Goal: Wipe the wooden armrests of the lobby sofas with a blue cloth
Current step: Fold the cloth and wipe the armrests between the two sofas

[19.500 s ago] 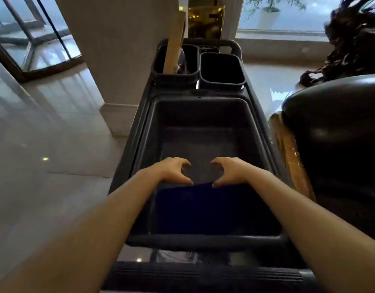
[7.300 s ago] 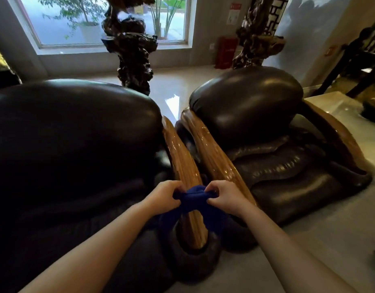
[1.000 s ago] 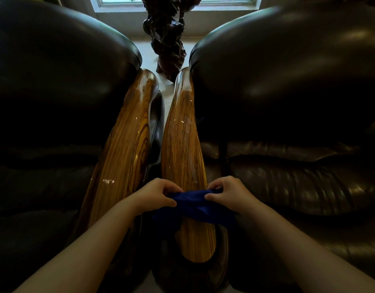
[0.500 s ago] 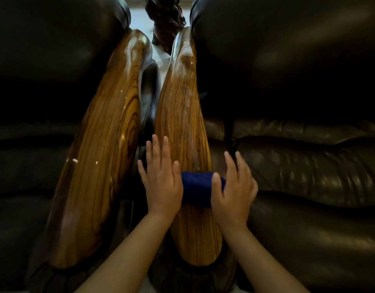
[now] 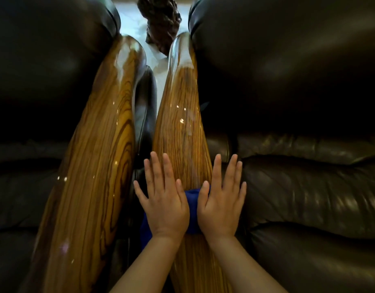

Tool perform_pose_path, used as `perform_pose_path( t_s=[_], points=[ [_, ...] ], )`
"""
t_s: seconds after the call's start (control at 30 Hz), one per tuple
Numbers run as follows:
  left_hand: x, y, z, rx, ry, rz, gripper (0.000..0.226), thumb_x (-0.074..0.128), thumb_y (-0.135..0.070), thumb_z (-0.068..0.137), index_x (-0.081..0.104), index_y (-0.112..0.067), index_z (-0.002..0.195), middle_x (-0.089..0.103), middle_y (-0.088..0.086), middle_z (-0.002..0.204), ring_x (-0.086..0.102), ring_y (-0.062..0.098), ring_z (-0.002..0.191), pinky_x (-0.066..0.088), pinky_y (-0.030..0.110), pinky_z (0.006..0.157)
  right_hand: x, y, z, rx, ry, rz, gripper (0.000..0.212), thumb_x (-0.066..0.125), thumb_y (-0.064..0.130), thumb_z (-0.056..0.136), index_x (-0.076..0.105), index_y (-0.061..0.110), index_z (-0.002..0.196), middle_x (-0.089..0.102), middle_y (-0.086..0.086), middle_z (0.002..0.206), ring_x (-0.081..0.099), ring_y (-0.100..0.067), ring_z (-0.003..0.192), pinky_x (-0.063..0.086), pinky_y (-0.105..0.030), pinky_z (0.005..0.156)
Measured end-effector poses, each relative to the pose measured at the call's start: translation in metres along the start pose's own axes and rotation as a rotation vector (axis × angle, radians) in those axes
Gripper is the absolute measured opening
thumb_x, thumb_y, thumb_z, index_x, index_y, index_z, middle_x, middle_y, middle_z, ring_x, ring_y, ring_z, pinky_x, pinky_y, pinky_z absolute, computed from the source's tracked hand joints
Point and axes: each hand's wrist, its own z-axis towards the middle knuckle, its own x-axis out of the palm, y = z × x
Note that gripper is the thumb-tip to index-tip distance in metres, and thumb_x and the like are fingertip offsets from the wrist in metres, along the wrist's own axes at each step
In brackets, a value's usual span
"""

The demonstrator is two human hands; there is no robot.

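Two glossy wooden armrests run side by side away from me: the left armrest [image 5: 97, 155] and the right armrest [image 5: 180, 127]. A blue cloth [image 5: 192, 208] lies across the right armrest near its front end. My left hand [image 5: 164, 199] and my right hand [image 5: 221, 199] both press flat on the cloth, palms down and fingers spread. The left hand's fingers reach onto the bare wood; the right hand's fingers hang over the armrest's right edge. Most of the cloth is hidden under my palms.
A dark leather sofa [image 5: 45, 60] fills the left side and another dark leather sofa [image 5: 288, 70] fills the right. Beyond the narrow gap between the armrests stands a dark carved wooden sculpture [image 5: 161, 20] on a pale shiny floor [image 5: 129, 20].
A second ago both hands pinched the bunched cloth above the right armrest. They have since laid it on the wood and flattened on it, with the hands closer together now.
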Motion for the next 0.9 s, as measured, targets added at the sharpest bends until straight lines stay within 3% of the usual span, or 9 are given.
perform_pose_path(
  t_s=[0.43,0.63,0.73,0.83,0.9],
  points=[
    [-0.002,-0.019,0.136,0.067,0.086,0.034,0.057,0.024,-0.032,0.095,-0.002,-0.024,0.146,-0.003,0.001,0.156,-0.001,0.020,0.144,0.009,0.059,0.111,0.012,0.049,0.119,0.045,-0.005,-0.057,0.059,0.019,0.035,0.092,-0.001,0.028,0.147,-0.001,-0.008,0.157,0.000,-0.023,0.144,0.022,-0.057,0.111],
    [0.011,-0.029,0.217,-0.018,0.089,-0.052,0.058,0.014,-0.039,0.092,-0.014,-0.034,0.141,-0.011,-0.003,0.156,-0.009,0.015,0.143,0.001,0.058,0.110,0.028,0.070,0.200,0.010,-0.045,-0.058,0.060,0.022,0.037,0.092,-0.001,0.029,0.147,0.003,-0.010,0.157,0.003,-0.024,0.144,0.021,-0.059,0.109],
    [0.013,-0.041,0.259,-0.056,0.099,-0.081,0.062,0.019,-0.045,0.092,-0.019,-0.033,0.139,-0.019,0.000,0.155,-0.016,0.016,0.142,-0.002,0.062,0.111,0.030,0.086,0.240,0.013,-0.001,-0.016,0.062,0.024,0.042,0.092,-0.004,0.031,0.146,0.002,-0.011,0.157,0.002,-0.027,0.144,0.019,-0.059,0.110],
    [-0.002,-0.035,0.259,0.061,0.080,-0.188,0.069,0.033,-0.048,0.091,-0.014,-0.038,0.140,-0.026,-0.003,0.152,-0.023,0.014,0.140,-0.006,0.058,0.112,0.011,0.071,0.242,-0.069,-0.066,0.038,0.061,0.032,0.047,0.091,0.011,0.031,0.145,0.015,-0.013,0.154,0.015,-0.029,0.141,0.023,-0.053,0.110],
    [-0.019,-0.015,0.237,0.229,0.136,-0.285,0.063,0.036,-0.046,0.089,0.002,-0.045,0.141,-0.015,-0.010,0.155,-0.015,0.010,0.142,0.001,0.050,0.113,-0.002,0.048,0.226,-0.238,-0.062,0.097,0.056,0.039,0.042,0.089,0.023,0.032,0.142,0.022,-0.007,0.151,0.020,-0.024,0.139,0.026,-0.044,0.109]
  ],
)
